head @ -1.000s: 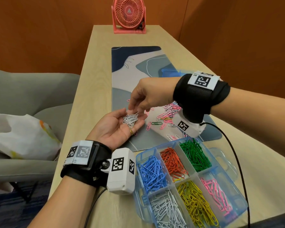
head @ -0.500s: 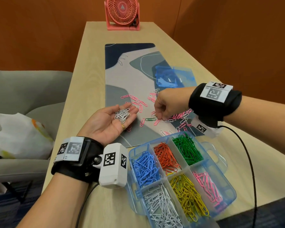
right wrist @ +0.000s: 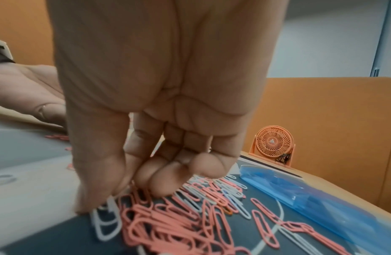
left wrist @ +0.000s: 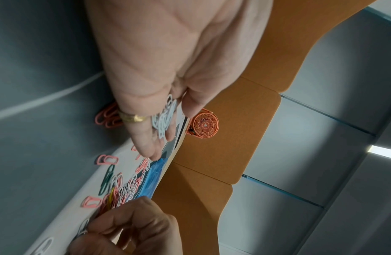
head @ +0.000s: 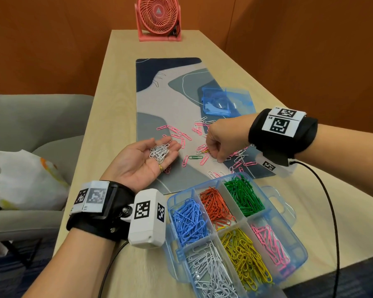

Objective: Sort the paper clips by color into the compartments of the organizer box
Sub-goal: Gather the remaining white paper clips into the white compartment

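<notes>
Six compartments in the organizer box (head: 300,250), at 5 o'clock off the near edge of the mat (head: 170,93), already loaded with sorted colours, whites in the white compartment (head: 209,274) at 6 o'clock of the box.

Left hand (head: 142,162) at 8 o'clock on the mat, palm up and fingers relaxed, cradling a loose bundle of white clips (head: 159,152). Right hand (head: 224,138) at 4 o'clock over the unsorted pile, fingers curled down, thumb and forefinger pinching the end of a white clip (right wrist: 107,219) lying against a tangle of pink clips (right wrist: 168,224).

Lift slowly and straight up, watching for any hooked pink loop; shake free before carrying. Carry low toward 9 o'clock and lay onto the bundle rather than dropping from height. Keep the left palm level and slightly cupped against spilling. Probably wise to empty the palm soon, tipping close above the white compartment to avoid scatter into the blue or yellow neighbours. Leave the lone green clip (head: 194,157) between the hands for a later pass.
</notes>
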Demonstrator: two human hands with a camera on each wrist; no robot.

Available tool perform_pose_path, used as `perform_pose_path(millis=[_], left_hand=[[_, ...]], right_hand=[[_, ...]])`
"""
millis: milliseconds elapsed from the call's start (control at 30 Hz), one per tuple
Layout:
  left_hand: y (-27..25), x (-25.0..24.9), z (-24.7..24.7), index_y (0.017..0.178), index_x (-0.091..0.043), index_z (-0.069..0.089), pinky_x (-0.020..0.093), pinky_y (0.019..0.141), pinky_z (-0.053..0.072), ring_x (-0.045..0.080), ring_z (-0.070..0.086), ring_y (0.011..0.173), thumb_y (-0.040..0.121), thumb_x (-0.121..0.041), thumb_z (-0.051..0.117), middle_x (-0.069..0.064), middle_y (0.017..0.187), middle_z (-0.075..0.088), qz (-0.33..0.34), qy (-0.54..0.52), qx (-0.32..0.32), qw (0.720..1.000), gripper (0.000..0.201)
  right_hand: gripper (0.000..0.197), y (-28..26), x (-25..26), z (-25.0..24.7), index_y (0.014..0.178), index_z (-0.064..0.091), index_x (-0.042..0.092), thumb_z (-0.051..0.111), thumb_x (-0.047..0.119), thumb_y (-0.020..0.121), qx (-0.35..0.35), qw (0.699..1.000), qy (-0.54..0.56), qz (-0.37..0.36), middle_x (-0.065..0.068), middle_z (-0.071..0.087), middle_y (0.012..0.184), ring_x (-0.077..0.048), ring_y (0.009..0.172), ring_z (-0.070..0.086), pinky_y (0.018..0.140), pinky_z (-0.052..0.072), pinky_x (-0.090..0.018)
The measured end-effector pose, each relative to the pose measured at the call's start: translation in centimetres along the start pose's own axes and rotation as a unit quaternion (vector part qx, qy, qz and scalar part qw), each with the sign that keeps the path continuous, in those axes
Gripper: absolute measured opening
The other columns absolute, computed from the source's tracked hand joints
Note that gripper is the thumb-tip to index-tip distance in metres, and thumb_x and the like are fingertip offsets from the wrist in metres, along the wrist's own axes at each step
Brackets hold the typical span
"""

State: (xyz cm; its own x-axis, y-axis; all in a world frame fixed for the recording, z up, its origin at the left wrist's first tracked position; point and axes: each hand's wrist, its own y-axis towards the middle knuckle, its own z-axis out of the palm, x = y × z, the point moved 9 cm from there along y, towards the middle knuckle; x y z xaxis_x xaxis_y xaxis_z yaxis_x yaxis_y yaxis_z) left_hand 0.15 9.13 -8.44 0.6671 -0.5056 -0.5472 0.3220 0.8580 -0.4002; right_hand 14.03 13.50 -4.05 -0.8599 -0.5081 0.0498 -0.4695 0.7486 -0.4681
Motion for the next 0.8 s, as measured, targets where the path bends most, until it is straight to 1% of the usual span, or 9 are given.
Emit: perform_pose_path(millis=[133, 233, 300, 400, 500, 567, 667, 733, 800], left_hand=[[0.0, 0.1, -0.1, 0.119, 0.009, 0.054, 0.043, 0.082, 0.053, 0.032, 0.067, 0.094, 0.1, -0.016, 0.033, 0.025, 0.118, 0.061, -0.001, 0.004, -0.004, 1.0, 0.038], [0.1, 0.0, -0.2, 0.117, 0.009, 0.055, 0.044, 0.08, 0.053, 0.032, 0.07, 0.088, 0.1, -0.017, 0.033, 0.025, 0.113, 0.063, -0.001, 0.004, -0.006, 1.0, 0.038], [0.2, 0.0, -0.3, 0.116, 0.009, 0.055, 0.043, 0.08, 0.053, 0.032, 0.07, 0.086, 0.1, -0.017, 0.033, 0.025, 0.11, 0.063, 0.001, 0.004, -0.009, 1.0, 0.037], [0.2, 0.1, -0.4, 0.116, 0.009, 0.055, 0.044, 0.08, 0.053, 0.032, 0.07, 0.087, 0.1, -0.017, 0.033, 0.025, 0.109, 0.064, 0.0, 0.008, -0.011, 1.0, 0.037], [0.3, 0.2, -0.5, 0.112, 0.007, 0.056, 0.044, 0.08, 0.052, 0.032, 0.07, 0.086, 0.1, -0.018, 0.033, 0.024, 0.107, 0.064, -0.004, 0.014, -0.014, 1.0, 0.036], [0.3, 0.4, -0.3, 0.109, 0.008, 0.057, 0.044, 0.078, 0.053, 0.033, 0.07, 0.083, 0.099, -0.018, 0.034, 0.025, 0.105, 0.064, -0.01, 0.022, -0.015, 1.0, 0.036], [0.1, 0.9, 0.1, 0.106, 0.012, 0.058, 0.048, 0.076, 0.053, 0.037, 0.069, 0.083, 0.099, -0.018, 0.034, 0.029, 0.107, 0.063, -0.02, 0.028, -0.013, 0.999, 0.038], [0.1, 1.1, 0.3, 0.113, 0.015, 0.055, 0.052, 0.08, 0.052, 0.04, 0.066, 0.091, 0.099, -0.017, 0.034, 0.031, 0.118, 0.058, -0.026, 0.02, -0.005, 0.999, 0.041], [0.0, 1.1, 0.5, 0.119, 0.015, 0.051, 0.055, 0.08, 0.05, 0.041, 0.063, 0.096, 0.098, -0.016, 0.035, 0.03, 0.123, 0.057, -0.028, 0.013, 0.001, 1.0, 0.041]], right_hand=[[0.005, -0.1, 0.1, 0.3, 0.084, 0.066, 0.016, 0.071, 0.016, 0.081, 0.011, 1.0, 0.003, -0.006, 0.008, 0.061, 0.073, -0.004, 0.063, 0.051, 0.058, 0.043, -0.018], [0.008, 0.0, 0.1, 0.4, 0.077, 0.063, 0.018, 0.069, 0.013, 0.078, 0.003, 1.0, 0.007, -0.014, 0.01, 0.057, 0.066, -0.004, 0.058, 0.048, 0.055, 0.04, -0.017], [0.009, 0.0, 0.0, 0.2, 0.077, 0.063, 0.019, 0.068, 0.011, 0.077, -0.006, 1.0, 0.019, -0.012, 0.011, 0.057, 0.065, -0.003, 0.057, 0.048, 0.055, 0.04, -0.016], [0.011, -0.1, -0.2, -0.5, 0.086, 0.064, 0.021, 0.068, 0.012, 0.081, -0.013, 0.998, 0.054, -0.005, 0.014, 0.06, 0.069, 0.0, 0.06, 0.052, 0.059, 0.043, -0.014], [0.011, 0.1, 0.3, -2.4, 0.095, 0.07, 0.016, 0.066, 0.017, 0.084, -0.053, 0.995, 0.077, -0.023, 0.006, 0.069, 0.082, -0.005, 0.067, 0.057, 0.069, 0.05, -0.022], [0.01, 0.3, 1.5, -3.7, 0.092, 0.07, 0.015, 0.067, 0.021, 0.085, -0.074, 0.992, 0.093, -0.046, 0.002, 0.071, 0.083, -0.008, 0.069, 0.06, 0.072, 0.05, -0.024], [0.013, 0.8, 4.2, -5.1, 0.083, 0.069, 0.015, 0.067, 0.028, 0.086, -0.089, 0.987, 0.1, -0.084, 0.004, 0.067, 0.071, -0.002, 0.059, 0.055, 0.059, 0.044, -0.012], [0.019, 1.3, 6.0, -5.6, 0.074, 0.067, 0.018, 0.067, 0.034, 0.086, -0.098, 0.985, 0.092, -0.108, 0.006, 0.064, 0.064, 0.0, 0.052, 0.05, 0.051, 0.038, -0.009], [0.021, 1.7, 7.4, -5.8, 0.072, 0.068, 0.019, 0.066, 0.034, 0.087, -0.107, 0.983, 0.084, -0.125, 0.006, 0.064, 0.062, 0.0, 0.05, 0.049, 0.049, 0.037, -0.008]])
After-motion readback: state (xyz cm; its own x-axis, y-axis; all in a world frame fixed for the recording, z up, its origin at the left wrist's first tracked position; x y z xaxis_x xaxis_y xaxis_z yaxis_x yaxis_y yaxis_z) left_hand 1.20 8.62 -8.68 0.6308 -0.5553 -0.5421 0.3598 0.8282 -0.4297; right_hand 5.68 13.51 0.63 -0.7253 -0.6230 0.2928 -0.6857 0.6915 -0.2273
